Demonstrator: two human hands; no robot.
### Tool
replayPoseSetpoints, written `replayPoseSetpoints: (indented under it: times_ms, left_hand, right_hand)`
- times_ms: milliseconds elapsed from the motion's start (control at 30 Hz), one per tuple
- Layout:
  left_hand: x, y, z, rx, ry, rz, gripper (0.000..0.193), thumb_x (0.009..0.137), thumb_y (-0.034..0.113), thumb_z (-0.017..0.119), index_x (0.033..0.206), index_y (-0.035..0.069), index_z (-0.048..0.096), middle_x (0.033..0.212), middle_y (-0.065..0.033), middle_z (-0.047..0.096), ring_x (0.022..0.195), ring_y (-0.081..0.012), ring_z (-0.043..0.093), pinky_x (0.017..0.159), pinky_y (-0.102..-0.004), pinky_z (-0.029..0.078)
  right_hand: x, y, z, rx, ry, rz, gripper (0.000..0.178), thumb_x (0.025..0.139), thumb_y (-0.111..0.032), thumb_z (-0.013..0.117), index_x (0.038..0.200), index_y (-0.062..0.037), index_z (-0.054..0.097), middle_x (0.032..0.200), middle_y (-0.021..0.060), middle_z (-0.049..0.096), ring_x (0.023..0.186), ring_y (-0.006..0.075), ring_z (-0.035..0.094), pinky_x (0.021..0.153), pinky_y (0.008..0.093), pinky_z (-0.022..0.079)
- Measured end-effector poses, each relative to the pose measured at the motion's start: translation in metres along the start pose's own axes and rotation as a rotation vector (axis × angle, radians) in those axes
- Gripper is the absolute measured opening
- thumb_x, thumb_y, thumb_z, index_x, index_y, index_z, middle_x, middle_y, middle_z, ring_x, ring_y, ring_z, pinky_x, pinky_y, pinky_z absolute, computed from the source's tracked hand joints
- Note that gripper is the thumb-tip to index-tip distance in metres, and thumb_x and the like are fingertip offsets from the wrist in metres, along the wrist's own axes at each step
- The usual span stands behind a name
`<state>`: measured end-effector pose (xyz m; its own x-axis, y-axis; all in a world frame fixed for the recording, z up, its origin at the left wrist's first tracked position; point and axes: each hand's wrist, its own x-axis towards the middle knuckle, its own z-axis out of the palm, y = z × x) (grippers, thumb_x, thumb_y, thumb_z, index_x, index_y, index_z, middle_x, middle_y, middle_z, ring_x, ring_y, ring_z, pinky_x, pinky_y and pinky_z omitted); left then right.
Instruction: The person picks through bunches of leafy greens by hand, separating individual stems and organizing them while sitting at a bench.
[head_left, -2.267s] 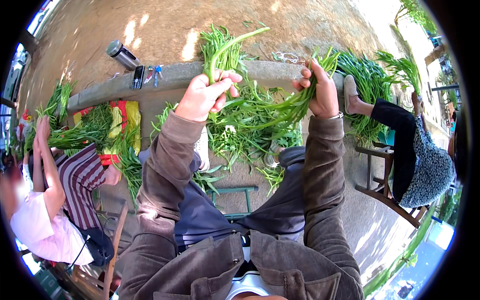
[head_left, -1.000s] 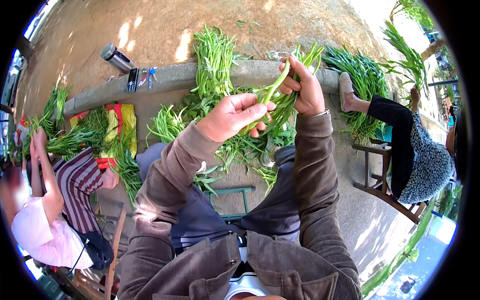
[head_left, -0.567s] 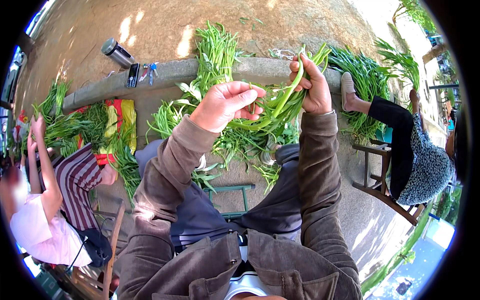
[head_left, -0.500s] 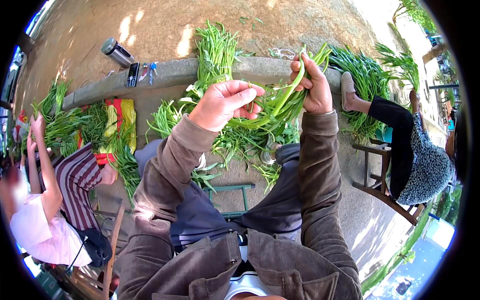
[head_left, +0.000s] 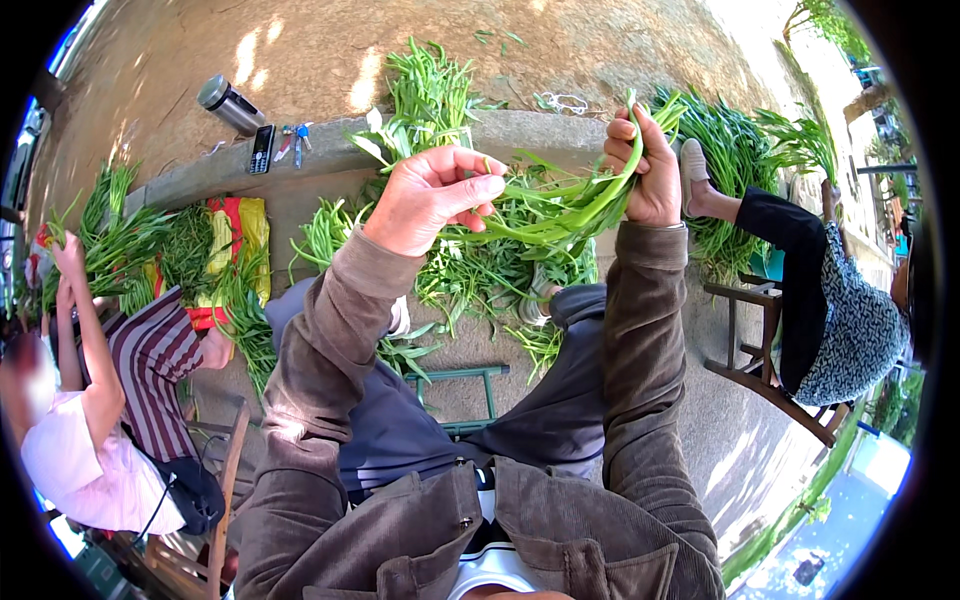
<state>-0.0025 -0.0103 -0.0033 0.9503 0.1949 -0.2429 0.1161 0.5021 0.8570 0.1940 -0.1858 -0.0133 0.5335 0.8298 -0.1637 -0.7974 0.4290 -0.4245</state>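
In my right hand (head_left: 655, 172) is a bunch of long green water spinach stems (head_left: 585, 215), gripped at the cut ends, with the stems bending down toward the left. My left hand (head_left: 428, 198) is closed in a pinch on a thin water spinach stem (head_left: 487, 164) left of the bunch. Its lower fingers lie close to the bunch's drooping stems and leaves. Below both hands, a loose heap of water spinach (head_left: 470, 280) spreads over the ground between my feet. A larger bundle (head_left: 430, 95) rests across the curb, partly hidden by leaves beside my left hand.
Along the low curb (head_left: 540, 135) are a steel flask (head_left: 230, 105), a phone (head_left: 262, 149), keys (head_left: 298, 140) and white string (head_left: 563, 103). Seated people handle greens at left (head_left: 85, 440) and right (head_left: 850, 310). A yellow-red sack (head_left: 240, 240) lies left; a green stool frame (head_left: 490, 393) is under me.
My right hand has moved slightly right and down with the bunch. My left hand has shifted a little left and up, widening the gap between them. Leaves beside it have risen.
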Motion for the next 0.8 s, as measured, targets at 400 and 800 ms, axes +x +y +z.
replayPoseSetpoints:
  times_ms: [400, 800]
  left_hand:
    - [-0.016, 0.021, -0.008, 0.354, -0.326, -0.109, 0.013, 0.078, 0.000, 0.063, 0.090, -0.001, 0.060, 0.076, -0.0042, 0.061, 0.064, -0.0078, 0.057, 0.056, -0.0205, 0.047]
    - [-0.011, -0.012, 0.001, 1.036, -0.592, 0.137, 0.032, 0.069, 0.016, 0.072, 0.095, 0.000, 0.063, 0.089, -0.0090, 0.060, 0.070, -0.0163, 0.059, 0.063, -0.0276, 0.047]
  right_hand:
    - [-0.009, -0.005, 0.000, -0.149, -0.084, 0.005, 0.019, 0.093, -0.022, 0.045, 0.096, -0.0037, 0.050, 0.074, -0.0027, 0.050, 0.044, -0.0001, 0.028, 0.041, 0.0165, 0.026]
    - [-0.008, 0.024, 0.025, -0.652, 0.112, -0.004, 0.020, 0.092, -0.023, 0.046, 0.094, -0.0030, 0.050, 0.069, -0.0016, 0.049, 0.041, 0.0003, 0.026, 0.041, 0.0165, 0.026]
